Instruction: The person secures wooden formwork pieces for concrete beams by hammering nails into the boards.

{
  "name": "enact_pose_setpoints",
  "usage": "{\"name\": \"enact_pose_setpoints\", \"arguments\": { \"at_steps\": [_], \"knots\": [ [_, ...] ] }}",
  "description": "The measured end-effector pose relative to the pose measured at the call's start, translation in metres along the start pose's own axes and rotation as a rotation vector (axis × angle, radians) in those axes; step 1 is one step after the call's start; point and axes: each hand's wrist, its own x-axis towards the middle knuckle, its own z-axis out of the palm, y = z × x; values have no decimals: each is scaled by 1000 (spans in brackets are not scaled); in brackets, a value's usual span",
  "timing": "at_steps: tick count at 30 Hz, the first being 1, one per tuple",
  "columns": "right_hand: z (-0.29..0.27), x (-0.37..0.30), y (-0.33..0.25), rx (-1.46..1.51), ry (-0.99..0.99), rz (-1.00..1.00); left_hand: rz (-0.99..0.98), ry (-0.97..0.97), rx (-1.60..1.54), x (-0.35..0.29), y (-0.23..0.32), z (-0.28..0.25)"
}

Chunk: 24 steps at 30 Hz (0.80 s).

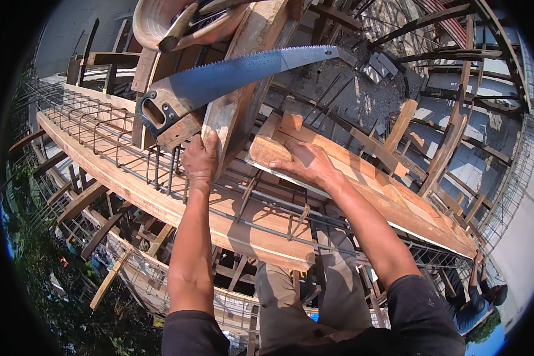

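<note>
A long, squared timber beam (237,101), grey and weathered on top with a paler, scuffed near end, runs slantwise away, that end above the inner part of the formwork's (267,243) channel. To its right, at the channel's far edge, lies a brown wooden piece (268,149), its blunt end bare; the rest is partly hidden.

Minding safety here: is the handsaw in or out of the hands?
Out: its handle is ungripped; left hand is on timber, right hand on a wooden piece.
</note>
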Motion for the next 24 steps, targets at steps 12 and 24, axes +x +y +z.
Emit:
{"name": "enact_pose_setpoints", "arguments": {
  "at_steps": [12, 24],
  "knots": [
    [-42, 12, -139, -187, 701, -678, -34, -43, -56, 1, 10, -12],
    [-211, 48, -221, -1002, 592, -530, -33, -72, -62, -1, 14, -13]
  ]
}}
